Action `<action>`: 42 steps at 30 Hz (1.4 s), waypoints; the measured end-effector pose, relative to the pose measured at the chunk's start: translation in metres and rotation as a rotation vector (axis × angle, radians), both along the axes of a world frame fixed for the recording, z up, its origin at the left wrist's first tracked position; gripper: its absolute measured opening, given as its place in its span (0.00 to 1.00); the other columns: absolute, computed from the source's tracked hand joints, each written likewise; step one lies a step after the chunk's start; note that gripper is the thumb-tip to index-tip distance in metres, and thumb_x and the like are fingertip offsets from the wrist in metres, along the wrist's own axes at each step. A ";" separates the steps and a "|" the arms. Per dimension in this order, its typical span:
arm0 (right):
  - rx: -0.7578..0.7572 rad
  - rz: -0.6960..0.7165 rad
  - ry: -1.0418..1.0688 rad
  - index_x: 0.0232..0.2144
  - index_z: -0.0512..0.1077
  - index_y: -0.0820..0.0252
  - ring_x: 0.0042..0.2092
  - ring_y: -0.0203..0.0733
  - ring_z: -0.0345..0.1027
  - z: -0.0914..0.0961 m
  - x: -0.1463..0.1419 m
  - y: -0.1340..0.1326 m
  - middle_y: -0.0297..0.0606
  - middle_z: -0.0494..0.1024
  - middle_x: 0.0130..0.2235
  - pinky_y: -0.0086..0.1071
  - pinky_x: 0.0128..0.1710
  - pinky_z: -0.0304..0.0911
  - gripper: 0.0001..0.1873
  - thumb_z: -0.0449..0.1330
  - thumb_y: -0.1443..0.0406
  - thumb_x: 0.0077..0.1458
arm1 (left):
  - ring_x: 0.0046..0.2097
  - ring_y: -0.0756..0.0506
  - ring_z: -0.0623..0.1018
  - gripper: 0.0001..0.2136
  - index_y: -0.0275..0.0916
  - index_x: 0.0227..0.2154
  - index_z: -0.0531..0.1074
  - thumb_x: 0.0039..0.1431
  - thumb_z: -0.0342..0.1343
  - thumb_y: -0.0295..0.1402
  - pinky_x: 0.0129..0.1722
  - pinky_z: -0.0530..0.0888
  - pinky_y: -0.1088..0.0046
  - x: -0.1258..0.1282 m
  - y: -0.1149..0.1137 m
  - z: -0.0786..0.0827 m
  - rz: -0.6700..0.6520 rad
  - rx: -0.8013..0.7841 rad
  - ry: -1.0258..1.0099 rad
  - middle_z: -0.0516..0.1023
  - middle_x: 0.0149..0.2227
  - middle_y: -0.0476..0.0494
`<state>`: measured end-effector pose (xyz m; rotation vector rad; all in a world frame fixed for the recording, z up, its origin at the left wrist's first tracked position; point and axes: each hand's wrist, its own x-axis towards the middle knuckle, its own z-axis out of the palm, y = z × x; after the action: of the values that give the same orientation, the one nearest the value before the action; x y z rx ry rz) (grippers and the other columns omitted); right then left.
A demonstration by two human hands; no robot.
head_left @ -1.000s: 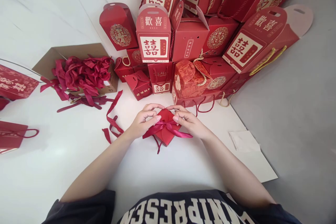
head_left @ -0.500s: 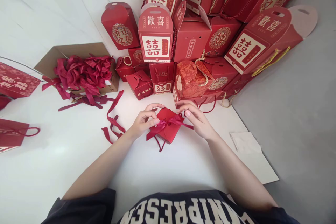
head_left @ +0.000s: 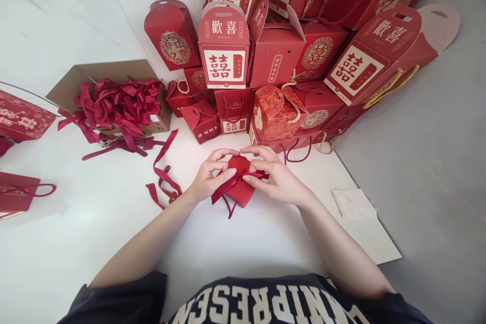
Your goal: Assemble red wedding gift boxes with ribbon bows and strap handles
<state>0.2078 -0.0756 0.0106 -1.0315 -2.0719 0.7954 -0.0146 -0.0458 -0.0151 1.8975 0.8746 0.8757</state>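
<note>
A small red gift box [head_left: 240,195] lies on the white table in front of me, with a dark red cord hanging from its near side. Across its top runs a crimson ribbon [head_left: 219,194] tied in a bow. My left hand [head_left: 213,174] pinches the left part of the bow between thumb and fingers. My right hand [head_left: 274,174] pinches the bow from the right, its thumb close to the knot. Both index fingers arch over the far edge of the box and nearly meet. The fingers partly hide the loops.
Behind the hands stand stacked red gift boxes [head_left: 279,55] and bags, some with rope handles. At the left a cardboard box [head_left: 64,88] overflows with crimson ribbons [head_left: 117,106]. Loose ribbon strips [head_left: 165,154] lie left of my hands. A white tissue [head_left: 353,204] rests at the right.
My right hand has moved left, from the box's right edge onto the bow, and closed on it near the knot. My left thumb has shifted slightly right along the ribbon.
</note>
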 end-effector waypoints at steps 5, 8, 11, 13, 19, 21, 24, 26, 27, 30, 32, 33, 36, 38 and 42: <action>-0.006 -0.038 -0.062 0.28 0.68 0.55 0.59 0.54 0.60 0.000 -0.005 -0.001 0.40 0.68 0.59 0.53 0.59 0.57 0.09 0.63 0.60 0.57 | 0.56 0.42 0.71 0.20 0.37 0.17 0.65 0.64 0.53 0.39 0.61 0.65 0.58 0.001 0.000 0.002 0.014 0.037 0.055 0.72 0.55 0.40; 0.027 -0.043 -0.089 0.29 0.69 0.55 0.60 0.53 0.59 -0.002 -0.009 0.001 0.42 0.68 0.59 0.54 0.59 0.57 0.07 0.60 0.61 0.59 | 0.57 0.42 0.70 0.21 0.37 0.17 0.64 0.64 0.53 0.40 0.61 0.65 0.58 0.001 0.000 0.001 0.015 0.030 0.054 0.72 0.55 0.40; 0.040 -0.040 -0.047 0.24 0.69 0.55 0.62 0.51 0.58 -0.006 -0.014 0.004 0.41 0.69 0.59 0.54 0.61 0.55 0.12 0.57 0.64 0.60 | 0.58 0.42 0.70 0.20 0.37 0.17 0.65 0.64 0.53 0.40 0.61 0.65 0.58 0.002 0.001 -0.001 0.023 0.022 0.041 0.72 0.54 0.40; -0.021 -0.097 0.036 0.19 0.66 0.56 0.62 0.50 0.59 -0.012 -0.018 0.006 0.39 0.71 0.59 0.53 0.62 0.54 0.16 0.58 0.66 0.58 | 0.57 0.42 0.71 0.20 0.37 0.17 0.68 0.65 0.53 0.39 0.61 0.66 0.59 0.002 0.001 -0.001 0.033 0.028 0.042 0.73 0.54 0.40; -0.172 -0.308 0.189 0.15 0.67 0.56 0.62 0.48 0.61 -0.025 -0.025 0.009 0.41 0.75 0.56 0.50 0.63 0.55 0.18 0.56 0.68 0.56 | 0.57 0.41 0.71 0.22 0.37 0.13 0.68 0.64 0.54 0.37 0.61 0.64 0.58 0.001 0.002 0.002 0.065 0.042 0.095 0.74 0.55 0.43; -0.190 -0.307 0.193 0.15 0.66 0.56 0.62 0.49 0.61 -0.024 -0.022 0.007 0.40 0.75 0.56 0.50 0.63 0.55 0.19 0.57 0.67 0.57 | 0.56 0.41 0.72 0.23 0.37 0.12 0.67 0.63 0.55 0.37 0.61 0.65 0.57 0.000 0.003 0.001 0.076 -0.016 0.068 0.74 0.55 0.43; -0.217 -0.247 0.195 0.17 0.68 0.57 0.63 0.50 0.60 -0.019 -0.014 0.003 0.40 0.72 0.59 0.49 0.62 0.55 0.18 0.58 0.62 0.59 | 0.55 0.41 0.74 0.23 0.37 0.12 0.65 0.63 0.54 0.37 0.59 0.69 0.57 0.001 0.003 -0.003 0.103 -0.097 0.005 0.74 0.57 0.42; -0.248 -0.212 0.211 0.20 0.70 0.57 0.64 0.49 0.59 -0.015 -0.007 0.000 0.41 0.70 0.60 0.47 0.62 0.54 0.18 0.58 0.58 0.61 | 0.55 0.41 0.74 0.24 0.37 0.12 0.64 0.64 0.53 0.38 0.57 0.71 0.59 0.002 0.002 -0.005 0.108 -0.108 -0.017 0.74 0.57 0.41; -0.271 -0.195 0.224 0.21 0.70 0.57 0.64 0.48 0.58 -0.013 -0.003 -0.001 0.42 0.70 0.60 0.47 0.63 0.53 0.18 0.58 0.57 0.61 | 0.55 0.41 0.75 0.24 0.36 0.12 0.64 0.64 0.53 0.38 0.56 0.71 0.60 0.003 0.002 -0.006 0.105 -0.112 -0.027 0.74 0.57 0.40; -0.350 -0.126 0.253 0.21 0.69 0.58 0.64 0.47 0.59 -0.006 0.008 -0.004 0.41 0.68 0.61 0.45 0.63 0.51 0.19 0.58 0.57 0.61 | 0.51 0.42 0.77 0.23 0.36 0.13 0.64 0.64 0.54 0.38 0.52 0.73 0.62 0.004 0.000 -0.007 0.115 -0.155 -0.073 0.74 0.56 0.39; -0.387 -0.077 0.247 0.20 0.67 0.58 0.65 0.47 0.58 -0.003 0.015 -0.005 0.41 0.66 0.63 0.44 0.64 0.49 0.18 0.60 0.59 0.60 | 0.50 0.42 0.77 0.23 0.36 0.13 0.64 0.63 0.55 0.38 0.52 0.73 0.63 0.005 0.000 -0.007 0.146 -0.198 -0.109 0.74 0.56 0.40; -0.402 -0.058 0.236 0.20 0.67 0.59 0.65 0.47 0.57 -0.003 0.017 -0.006 0.41 0.65 0.64 0.44 0.65 0.48 0.18 0.61 0.59 0.60 | 0.51 0.41 0.77 0.23 0.36 0.13 0.64 0.63 0.55 0.38 0.52 0.73 0.63 0.005 0.000 -0.008 0.166 -0.215 -0.124 0.75 0.55 0.40; -0.461 -0.012 0.210 0.21 0.69 0.58 0.67 0.47 0.53 -0.003 0.024 -0.005 0.42 0.66 0.63 0.44 0.66 0.46 0.17 0.61 0.58 0.59 | 0.54 0.40 0.76 0.22 0.37 0.13 0.65 0.63 0.54 0.37 0.54 0.71 0.63 0.006 0.000 -0.011 0.210 -0.247 -0.165 0.76 0.53 0.41; -0.520 0.044 0.189 0.21 0.69 0.58 0.68 0.48 0.53 -0.004 0.028 -0.003 0.42 0.68 0.62 0.43 0.65 0.48 0.18 0.61 0.56 0.59 | 0.55 0.40 0.75 0.22 0.37 0.13 0.65 0.63 0.54 0.37 0.55 0.70 0.63 0.006 0.000 -0.013 0.214 -0.263 -0.183 0.76 0.53 0.41; -0.620 0.190 0.005 0.19 0.70 0.58 0.66 0.52 0.57 -0.002 0.048 0.000 0.41 0.69 0.61 0.43 0.61 0.55 0.21 0.60 0.53 0.59 | 0.55 0.40 0.75 0.22 0.36 0.13 0.63 0.63 0.55 0.37 0.55 0.70 0.62 0.004 0.001 -0.011 0.136 -0.277 -0.172 0.75 0.53 0.40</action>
<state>0.2561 -0.0756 0.0085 -1.1457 -1.9764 1.6003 -0.0109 -0.0445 -0.0265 1.5155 0.9735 0.9318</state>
